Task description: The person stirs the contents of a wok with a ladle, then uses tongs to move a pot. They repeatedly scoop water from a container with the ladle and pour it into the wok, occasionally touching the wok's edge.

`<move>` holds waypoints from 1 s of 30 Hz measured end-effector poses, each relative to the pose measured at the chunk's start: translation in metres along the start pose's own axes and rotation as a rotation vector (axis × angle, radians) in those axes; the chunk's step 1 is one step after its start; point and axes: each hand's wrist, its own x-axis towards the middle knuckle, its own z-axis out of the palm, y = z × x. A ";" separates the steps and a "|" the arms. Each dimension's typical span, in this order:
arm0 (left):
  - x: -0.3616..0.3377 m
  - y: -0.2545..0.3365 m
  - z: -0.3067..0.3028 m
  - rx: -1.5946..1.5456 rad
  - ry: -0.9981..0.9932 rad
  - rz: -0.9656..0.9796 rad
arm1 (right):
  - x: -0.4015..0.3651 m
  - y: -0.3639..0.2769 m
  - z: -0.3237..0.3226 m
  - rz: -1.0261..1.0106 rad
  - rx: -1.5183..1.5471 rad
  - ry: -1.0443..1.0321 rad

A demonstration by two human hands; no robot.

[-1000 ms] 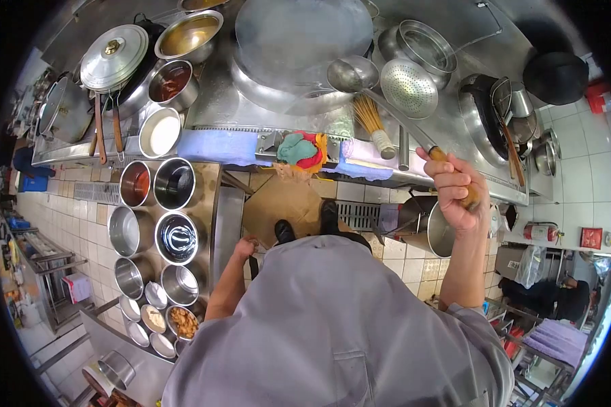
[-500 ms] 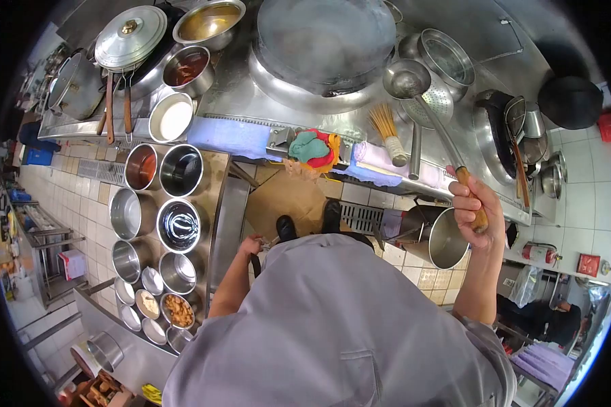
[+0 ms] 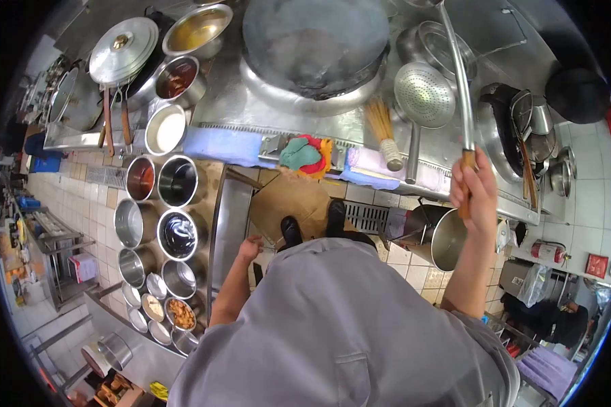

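Note:
My right hand point(image 3: 476, 186) is closed around the wooden handle of a long metal ladle point(image 3: 460, 81). The ladle points away from me, and its bowl is cut off by the top edge of the view. Just left of its shaft lies a perforated strainer point(image 3: 424, 95) with a metal handle. A large, dark wok point(image 3: 316, 44) sits on the burner, with haze over its inside. A bamboo brush point(image 3: 381, 129) rests on the steel counter right of the wok. Low at my side, my left hand point(image 3: 251, 249) hangs with loosely bent fingers and nothing visible in it.
Several metal pots of sauces and ingredients stand on the left side table point(image 3: 214, 183). A lidded pan point(image 3: 123, 51) and a bowl of yellow liquid point(image 3: 197, 30) are at the back left. Folded cloths point(image 3: 224, 144) line the counter edge. A tall pot point(image 3: 448, 237) stands below my right arm.
My right hand has swung the ladle from above the strainer and brush, up and to the right. The strainer is now uncovered. My left hand stays low, and the whole view has shifted slightly.

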 end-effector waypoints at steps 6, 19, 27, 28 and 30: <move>-0.017 -0.003 0.017 -0.116 -0.033 -0.031 | 0.096 -0.012 -0.056 -0.125 -0.552 0.236; -0.028 -0.103 0.051 0.139 0.000 0.445 | 0.375 0.015 -0.206 0.424 1.127 0.139; -0.059 -0.025 0.025 0.397 0.295 0.079 | 0.239 -0.044 -0.157 0.280 1.585 -0.127; -0.053 -0.013 0.018 0.403 0.324 0.061 | 0.218 -0.054 -0.143 0.275 1.614 -0.079; -0.041 0.015 0.005 0.413 0.369 0.155 | 0.174 -0.069 -0.112 0.268 1.611 -0.078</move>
